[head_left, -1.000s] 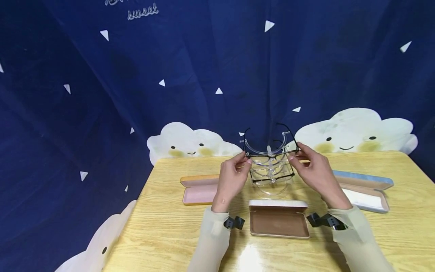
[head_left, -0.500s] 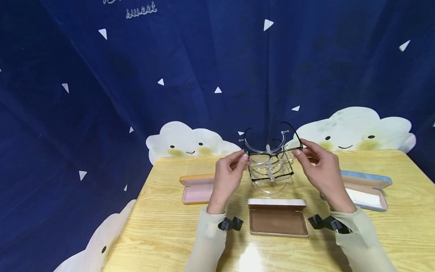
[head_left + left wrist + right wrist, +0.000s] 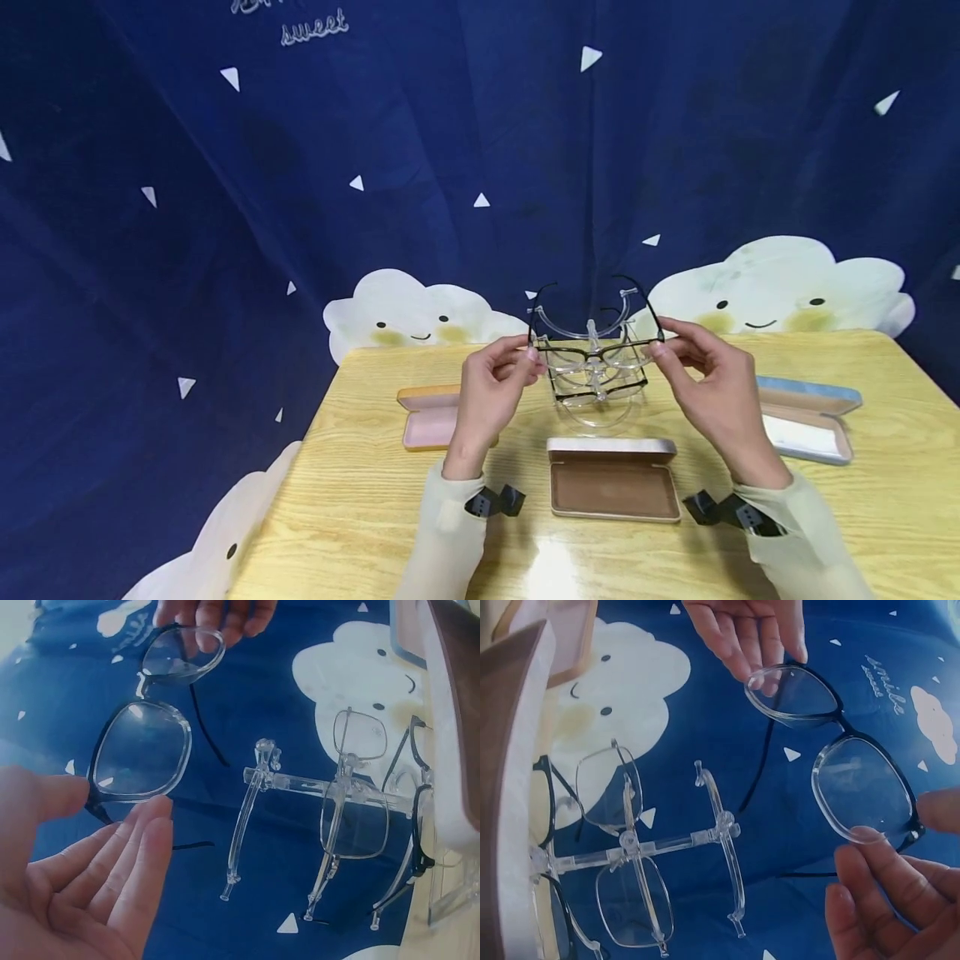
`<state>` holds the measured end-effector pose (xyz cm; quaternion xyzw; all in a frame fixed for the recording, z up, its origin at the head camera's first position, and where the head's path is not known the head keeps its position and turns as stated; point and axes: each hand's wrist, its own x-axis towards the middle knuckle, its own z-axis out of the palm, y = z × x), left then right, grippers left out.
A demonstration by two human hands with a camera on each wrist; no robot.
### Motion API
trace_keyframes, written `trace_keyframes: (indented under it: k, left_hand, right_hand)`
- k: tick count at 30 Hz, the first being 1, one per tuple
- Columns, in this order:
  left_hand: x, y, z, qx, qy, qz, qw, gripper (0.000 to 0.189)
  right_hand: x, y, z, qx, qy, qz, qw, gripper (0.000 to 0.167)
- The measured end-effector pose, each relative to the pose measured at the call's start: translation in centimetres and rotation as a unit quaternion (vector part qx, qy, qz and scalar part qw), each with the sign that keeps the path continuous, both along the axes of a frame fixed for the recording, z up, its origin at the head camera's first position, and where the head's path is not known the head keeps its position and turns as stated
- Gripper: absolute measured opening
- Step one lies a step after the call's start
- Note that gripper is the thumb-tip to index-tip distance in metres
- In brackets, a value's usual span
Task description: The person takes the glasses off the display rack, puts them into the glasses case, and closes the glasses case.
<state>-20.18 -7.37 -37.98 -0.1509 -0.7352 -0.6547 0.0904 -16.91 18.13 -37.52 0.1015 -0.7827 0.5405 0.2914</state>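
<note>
A pair of eyeglasses [image 3: 562,349] with black upper rims and see-through lower rims is held up with its temples spread, pointing away from me. My left hand [image 3: 487,392] pinches one end by the hinge. At the opposite hinge, my right hand [image 3: 712,387] pinches the frame between thumb and fingers. Behind and below the glasses stands a transparent tiered display rack [image 3: 296,784], its top arm bearing no glasses. Thin metal-rimmed glasses [image 3: 355,857] sit on a middle tier. Lower on the rack is a black-rimmed pair [image 3: 626,390].
An open white glasses case [image 3: 615,492] with brown lining lies before the rack, between my forearms. An open orange case [image 3: 431,427] with pink lining is to the left, partly behind my left hand. To the right, an open blue case [image 3: 810,387] holds a white cloth [image 3: 801,435].
My hands have moved slightly apart, and the held glasses have shifted a little left. The glasses tilted up at the right half a second ago and are nearly level now.
</note>
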Motion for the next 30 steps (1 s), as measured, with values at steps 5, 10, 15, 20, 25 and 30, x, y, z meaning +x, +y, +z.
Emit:
trace_keyframes:
  k: [5,10,15,20,25,30]
  left_hand:
    - [0.4,-0.1,0.0,0.009,0.005,-0.001,1.0,0.03]
    - [0.6,0.1,0.2,-0.007,0.019,-0.006,0.9998,0.033]
    - [0.7,0.3,0.3,-0.018,0.03,-0.005,0.9994,0.033]
    - [0.7,0.2,0.3,-0.02,0.031,-0.005,0.9993,0.033]
    - [0.6,0.1,0.2,-0.03,0.038,-0.005,0.9988,0.031]
    - [0.4,0.2,0.2,-0.033,0.052,-0.01,0.9981,0.027]
  right_hand:
    - [0.9,0.1,-0.1,0.01,-0.005,-0.001,0.9999,0.033]
    - [1.6,0.5,-0.1,0.016,-0.011,-0.013,0.9997,0.032]
    - [1.8,0.8,0.1,0.014,-0.008,-0.015,0.9998,0.031]
    - [1.7,1.1,0.1,0.022,-0.015,0.0,0.9997,0.03]
    - [1.5,1.6,-0.1,0.041,-0.021,0.006,0.9989,0.028]
    - [1.4,2.0,-0.1,0.048,-0.023,0.005,0.9985,0.025]
